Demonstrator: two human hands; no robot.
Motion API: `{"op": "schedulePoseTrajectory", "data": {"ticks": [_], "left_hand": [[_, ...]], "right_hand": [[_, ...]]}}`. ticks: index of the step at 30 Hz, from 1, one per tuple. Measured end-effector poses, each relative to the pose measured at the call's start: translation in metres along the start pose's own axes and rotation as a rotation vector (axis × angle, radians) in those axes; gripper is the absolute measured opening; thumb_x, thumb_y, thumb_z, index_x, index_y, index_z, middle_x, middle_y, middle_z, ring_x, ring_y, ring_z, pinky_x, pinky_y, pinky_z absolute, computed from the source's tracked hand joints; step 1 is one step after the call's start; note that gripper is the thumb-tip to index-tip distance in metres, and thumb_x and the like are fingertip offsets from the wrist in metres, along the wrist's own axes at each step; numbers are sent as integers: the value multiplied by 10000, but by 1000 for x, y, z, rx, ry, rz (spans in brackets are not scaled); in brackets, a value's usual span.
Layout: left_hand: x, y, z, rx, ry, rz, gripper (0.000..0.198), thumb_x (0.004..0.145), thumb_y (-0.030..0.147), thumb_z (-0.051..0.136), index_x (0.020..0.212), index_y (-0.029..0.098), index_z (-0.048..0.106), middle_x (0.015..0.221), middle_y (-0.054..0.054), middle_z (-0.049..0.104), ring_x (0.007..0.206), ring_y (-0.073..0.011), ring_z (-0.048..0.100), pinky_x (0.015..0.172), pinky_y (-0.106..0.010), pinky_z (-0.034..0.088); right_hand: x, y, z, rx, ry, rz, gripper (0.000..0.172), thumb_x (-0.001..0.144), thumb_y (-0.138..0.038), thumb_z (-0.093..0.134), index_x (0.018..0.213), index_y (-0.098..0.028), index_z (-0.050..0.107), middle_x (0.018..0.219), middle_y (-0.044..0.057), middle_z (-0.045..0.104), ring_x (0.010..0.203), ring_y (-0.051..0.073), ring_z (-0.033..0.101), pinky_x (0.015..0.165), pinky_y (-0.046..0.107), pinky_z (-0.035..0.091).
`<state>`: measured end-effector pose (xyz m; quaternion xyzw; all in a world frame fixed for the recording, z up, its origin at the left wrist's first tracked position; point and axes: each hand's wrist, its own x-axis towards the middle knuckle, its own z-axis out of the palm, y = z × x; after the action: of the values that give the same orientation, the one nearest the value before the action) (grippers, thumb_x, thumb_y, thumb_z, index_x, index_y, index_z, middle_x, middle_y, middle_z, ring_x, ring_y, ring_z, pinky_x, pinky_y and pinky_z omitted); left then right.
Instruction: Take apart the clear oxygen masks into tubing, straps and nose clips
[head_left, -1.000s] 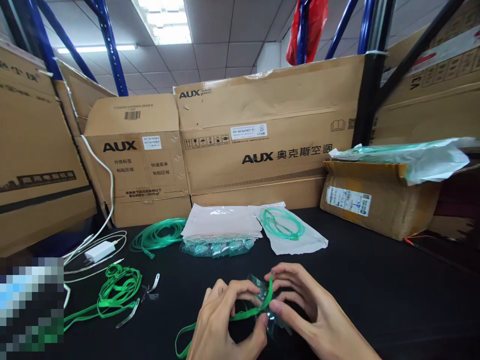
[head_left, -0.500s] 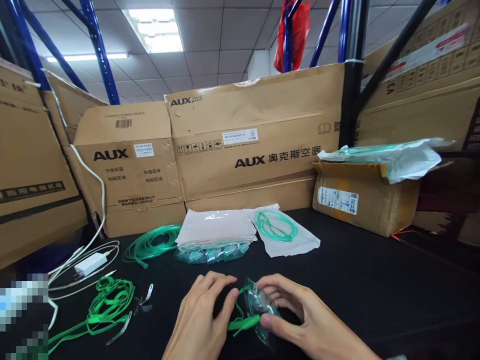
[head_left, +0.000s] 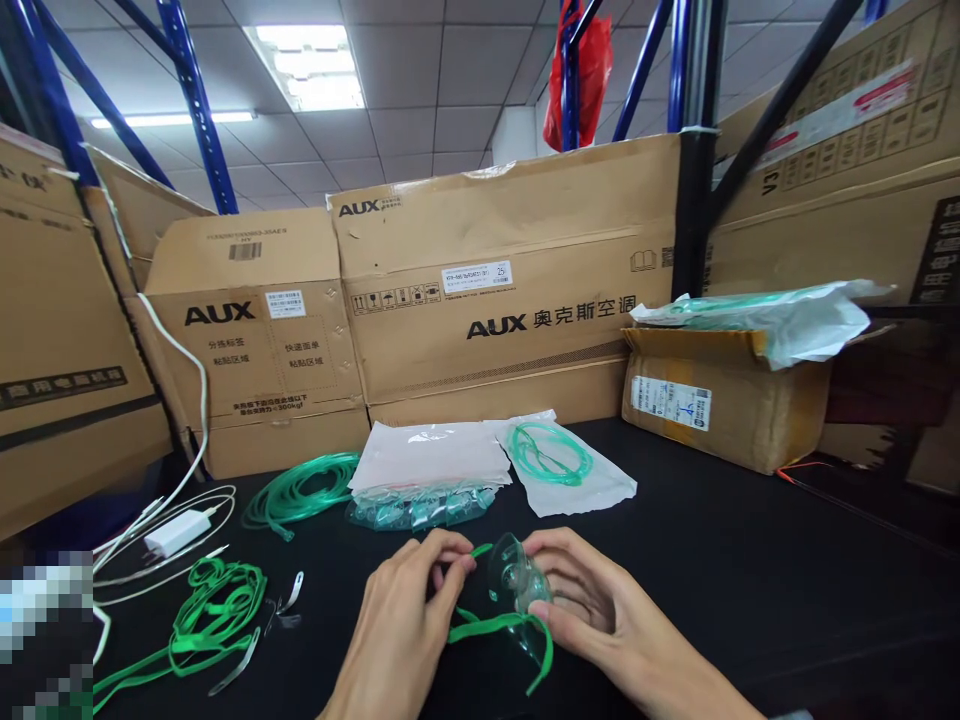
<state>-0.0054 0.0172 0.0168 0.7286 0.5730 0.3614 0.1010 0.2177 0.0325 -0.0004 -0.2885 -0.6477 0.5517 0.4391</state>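
A clear oxygen mask (head_left: 517,580) is gripped in my right hand (head_left: 592,600), with the thumb on its near side and the fingers curled behind. A green elastic strap (head_left: 487,627) is on the mask; one end droops in a curve at the front. My left hand (head_left: 416,605) is closed, pinching another part of the strap between thumb and forefinger just left of the mask. Off to the left lie a tangle of green elastic straps (head_left: 217,610) and several small metal nose clips (head_left: 295,592).
Coiled green tubing (head_left: 307,490), a stack of white packs (head_left: 431,455) and a pack with a tubing coil (head_left: 551,455) stand behind my hands. A white charger (head_left: 178,533) with cables is at left. Cartons (head_left: 495,370) line the back; a small open box (head_left: 720,400) stands right.
My left thumb and forefinger have closed on the strap. The mask has turned a little and tilted upright, and the strap's loose end now hangs over its front.
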Motion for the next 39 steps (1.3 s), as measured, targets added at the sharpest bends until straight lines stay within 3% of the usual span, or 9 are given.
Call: {"op": "schedulePoseTrajectory", "data": {"ticks": [4, 10, 13, 21, 39], "left_hand": [[-5, -3, -8, -157, 25, 30, 256, 1038, 362, 584, 1163, 312, 801, 949, 11, 770, 779, -183, 671, 700, -256, 478], [-11, -4, -5, -294, 127, 53, 154, 986, 364, 695, 978, 327, 845, 877, 29, 749, 719, -163, 624, 645, -236, 451], [-12, -4, -3, -261, 153, 117, 124, 967, 304, 727, 895, 315, 828, 820, 36, 736, 687, -161, 593, 631, -244, 431], [-14, -8, -5, -74, 205, 303, 125, 988, 223, 683, 922, 270, 778, 812, 22, 719, 697, -161, 597, 656, -260, 475], [-15, -7, -2, -26, 265, 426, 118, 971, 137, 677, 917, 224, 735, 781, 15, 688, 670, -152, 594, 619, -272, 469]], "right_hand": [[-1, -1, -3, 38, -36, 61, 442, 869, -514, 818, 1197, -279, 639, 1137, 34, 659, 1111, 213, 638, 1016, 353, 508], [1, -15, 0, 70, -127, 46, 311, 887, -455, 820, 1051, -267, 633, 1107, 26, 719, 1115, 211, 669, 1021, 352, 477], [0, -18, 2, 121, -154, 54, 310, 903, -443, 811, 1056, -270, 603, 1122, 25, 739, 1102, 198, 690, 996, 335, 476], [-1, -17, 0, 144, -144, 72, 321, 940, -463, 771, 1086, -274, 557, 1168, 36, 752, 1092, 182, 698, 949, 311, 464], [0, -15, 1, 144, -163, 71, 331, 928, -461, 788, 1073, -277, 554, 1046, -7, 730, 995, 149, 676, 895, 273, 458]]}}
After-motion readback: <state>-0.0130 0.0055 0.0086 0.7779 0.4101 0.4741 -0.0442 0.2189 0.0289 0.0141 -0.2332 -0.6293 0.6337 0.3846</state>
